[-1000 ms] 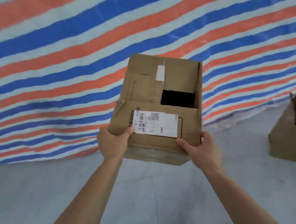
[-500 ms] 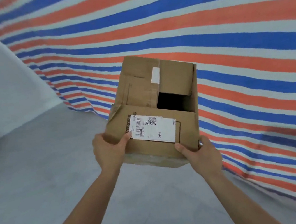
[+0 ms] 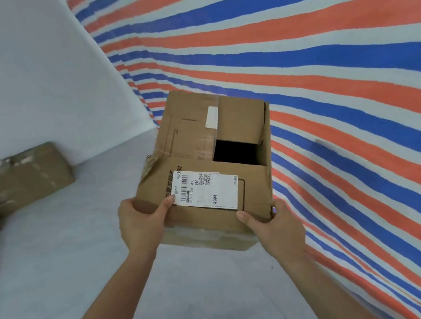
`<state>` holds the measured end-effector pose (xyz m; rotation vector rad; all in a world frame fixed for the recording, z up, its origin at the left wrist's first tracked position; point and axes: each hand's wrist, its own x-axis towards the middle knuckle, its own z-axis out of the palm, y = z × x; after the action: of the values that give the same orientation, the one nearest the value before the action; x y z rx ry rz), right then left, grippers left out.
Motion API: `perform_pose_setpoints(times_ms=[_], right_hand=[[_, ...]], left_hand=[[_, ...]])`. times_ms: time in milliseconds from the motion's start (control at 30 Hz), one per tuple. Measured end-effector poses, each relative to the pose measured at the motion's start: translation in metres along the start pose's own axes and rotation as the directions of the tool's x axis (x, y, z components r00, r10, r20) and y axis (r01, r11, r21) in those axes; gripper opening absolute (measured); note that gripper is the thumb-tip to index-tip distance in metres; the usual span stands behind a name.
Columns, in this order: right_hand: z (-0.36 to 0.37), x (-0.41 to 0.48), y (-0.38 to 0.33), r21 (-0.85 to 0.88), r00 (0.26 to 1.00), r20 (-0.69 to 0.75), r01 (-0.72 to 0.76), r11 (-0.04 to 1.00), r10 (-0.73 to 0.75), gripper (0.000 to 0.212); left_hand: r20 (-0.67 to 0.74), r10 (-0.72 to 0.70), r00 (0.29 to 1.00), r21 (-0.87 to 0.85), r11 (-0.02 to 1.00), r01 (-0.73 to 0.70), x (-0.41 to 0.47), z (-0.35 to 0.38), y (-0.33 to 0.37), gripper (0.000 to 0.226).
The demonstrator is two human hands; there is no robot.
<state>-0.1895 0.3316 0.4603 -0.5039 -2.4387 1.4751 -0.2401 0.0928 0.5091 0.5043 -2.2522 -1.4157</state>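
I carry a brown cardboard box [image 3: 193, 140] in the air in front of me, above the grey floor. A white shipping label [image 3: 209, 193] with barcodes is stuck on its top, and a dark gap [image 3: 235, 153] shows where the top flaps do not meet. My left hand [image 3: 140, 222] grips the box's near left corner, thumb on top by the label. At the near right corner my right hand [image 3: 274, 224] holds the box, thumb on top and fingers under the edge.
A red, white and blue striped tarp [image 3: 328, 90] covers the wall on the right and runs down to the floor. A white wall [image 3: 19, 77] stands at the left. Taped cardboard boxes [image 3: 19, 181] lie on the grey floor [image 3: 60, 286] at the far left.
The view has swung to the left with the box held the same way. The box on the right is gone from view; the white wall and the boxes at the left have appeared.
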Motion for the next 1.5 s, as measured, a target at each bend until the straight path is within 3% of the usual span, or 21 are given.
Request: perform_pose_setpoints(times_ms=[300, 333, 500, 800, 1267, 1500], right_hand=[[0.118, 0.121, -0.071, 0.067, 0.958, 0.254, 0.122, 0.990, -0.135, 0.059], [0.157, 0.138, -0.088, 0.062, 0.935, 0.311, 0.158, 0.985, -0.170, 0.057], [0.223, 0.176, -0.121, 0.046, 0.905, 0.369, 0.210, 0.977, -0.212, 0.055], [0.473, 0.287, -0.240, 0.019, 0.847, 0.453, 0.304, 0.953, -0.279, 0.062], [0.747, 0.522, -0.375, 0.041, 0.842, 0.479, 0.262, 0.964, -0.249, 0.059], [0.893, 0.585, -0.480, 0.104, 0.750, 0.586, 0.306, 0.946, -0.307, 0.058]], left_hand=[[-0.283, -0.108, 0.953, 0.080, 0.988, 0.135, 0.127, -0.017, -0.011, 0.081], [-0.344, -0.136, 0.929, 0.060, 0.984, 0.166, 0.157, -0.028, -0.024, 0.080], [-0.401, -0.152, 0.903, 0.035, 0.983, 0.181, 0.219, -0.041, -0.049, 0.073], [-0.507, -0.227, 0.831, -0.037, 0.969, 0.243, 0.473, -0.081, -0.136, 0.069], [-0.497, -0.204, 0.843, 0.041, 0.965, 0.257, 0.851, -0.040, -0.175, 0.069], [-0.618, -0.248, 0.746, 0.008, 0.947, 0.321, 1.000, -0.093, -0.198, 0.076]])
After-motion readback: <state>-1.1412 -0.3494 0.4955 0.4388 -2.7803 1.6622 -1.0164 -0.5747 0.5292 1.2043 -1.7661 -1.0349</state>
